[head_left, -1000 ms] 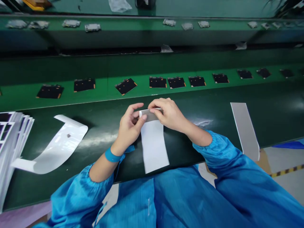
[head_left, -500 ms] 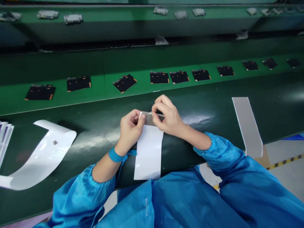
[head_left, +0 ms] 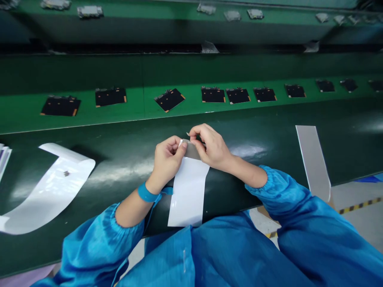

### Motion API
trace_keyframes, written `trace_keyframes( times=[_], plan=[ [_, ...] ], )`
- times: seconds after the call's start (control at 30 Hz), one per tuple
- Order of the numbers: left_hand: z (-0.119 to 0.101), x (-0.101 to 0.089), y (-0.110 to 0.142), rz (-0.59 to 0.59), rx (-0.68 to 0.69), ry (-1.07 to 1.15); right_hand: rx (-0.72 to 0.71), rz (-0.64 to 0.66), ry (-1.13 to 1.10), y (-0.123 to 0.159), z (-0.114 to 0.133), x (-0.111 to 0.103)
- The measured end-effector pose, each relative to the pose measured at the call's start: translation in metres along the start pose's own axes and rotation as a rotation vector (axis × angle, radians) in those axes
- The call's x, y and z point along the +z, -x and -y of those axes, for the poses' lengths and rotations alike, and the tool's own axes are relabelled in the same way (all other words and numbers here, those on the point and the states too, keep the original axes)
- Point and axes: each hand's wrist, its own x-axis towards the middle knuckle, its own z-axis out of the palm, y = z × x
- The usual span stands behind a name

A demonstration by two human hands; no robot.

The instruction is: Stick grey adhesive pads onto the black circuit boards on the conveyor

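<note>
My left hand (head_left: 169, 157) pinches the top left corner of a white backing sheet (head_left: 189, 191), thumb on the upper face. A grey strip (head_left: 193, 151) runs across the sheet's top end. At the strip's upper right edge, my right hand (head_left: 211, 145) has thumb and forefinger pinched together. A tiny pale sliver (head_left: 187, 134) sticks out past these fingertips; its kind is too small to make out. The sheet's lower end hangs towards my lap, over the dark green bench (head_left: 239, 187).
Flat black boards (head_left: 213, 95), several of them, lie in a row on the bright green belt (head_left: 134, 107) beyond. A curled white backing sheet (head_left: 54, 191) with a small dark bit lies left. A long grey strip sheet (head_left: 312, 159) lies right. Small wrapped parts (head_left: 89, 11) sit on the upper shelf.
My right fingertips have lifted slightly from the sheet's top edge, with the pale sliver now showing beyond them. The black boards have shifted right along the belt. My left hand keeps its hold.
</note>
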Motion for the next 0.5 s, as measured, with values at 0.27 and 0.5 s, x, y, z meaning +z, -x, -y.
trace_keyframes(
  times=[0.27, 0.5],
  plan=[
    [0.003, -0.003, -0.003, -0.022, -0.048, 0.024, 0.181, -0.025, 0.179, -0.054, -0.068, -0.053],
    [0.006, -0.005, -0.004, 0.019, -0.086, 0.03, 0.248, 0.265, 0.255, -0.105, -0.14, -0.087]
  ],
)
